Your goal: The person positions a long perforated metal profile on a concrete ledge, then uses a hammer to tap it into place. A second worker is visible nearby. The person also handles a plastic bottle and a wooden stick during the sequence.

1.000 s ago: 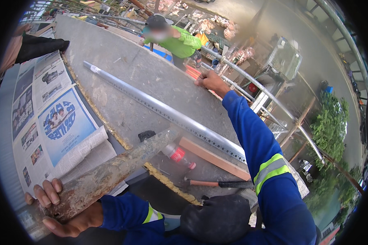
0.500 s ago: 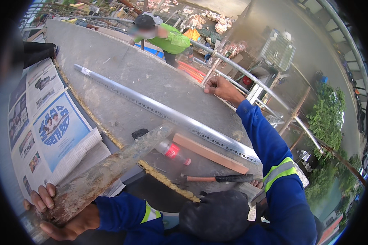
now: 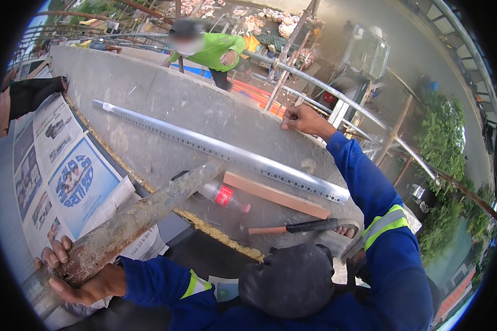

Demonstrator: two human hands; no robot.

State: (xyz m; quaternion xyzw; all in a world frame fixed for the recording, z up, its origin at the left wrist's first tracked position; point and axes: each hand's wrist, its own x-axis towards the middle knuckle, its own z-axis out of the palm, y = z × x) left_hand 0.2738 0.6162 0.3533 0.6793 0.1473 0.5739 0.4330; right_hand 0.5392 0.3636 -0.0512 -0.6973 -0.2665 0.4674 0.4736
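Observation:
My left hand (image 3: 80,276) is wrapped round a dirty, rust-stained metal pipe (image 3: 143,212), which slants up and to the right over the newspaper and the concrete ledge. At the ledge's far edge, my right hand (image 3: 303,120) is raised with its fingers curled and thumb pressed to them; whatever they pinch, if anything, is too small to make out. A silvery metal bar with a row of holes (image 3: 221,151) lies along the ledge. Nearer me are a reddish wood strip (image 3: 276,196), a plastic bottle with a red label (image 3: 223,194) and a hammer with a black grip (image 3: 292,227).
Newspaper sheets (image 3: 83,176) cover the surface at left, beside a crumbly yellow foam seam (image 3: 221,237). Beyond the ledge (image 3: 149,116) stands a person in a green top (image 3: 218,52). Scaffold tubes (image 3: 337,94) run along the right. A black rounded shape (image 3: 287,281) fills the lower middle.
My right hand has shifted slightly right, still curled. My left hand keeps its grip on the pipe. The person in green has raised a hand, and the view has shifted a little.

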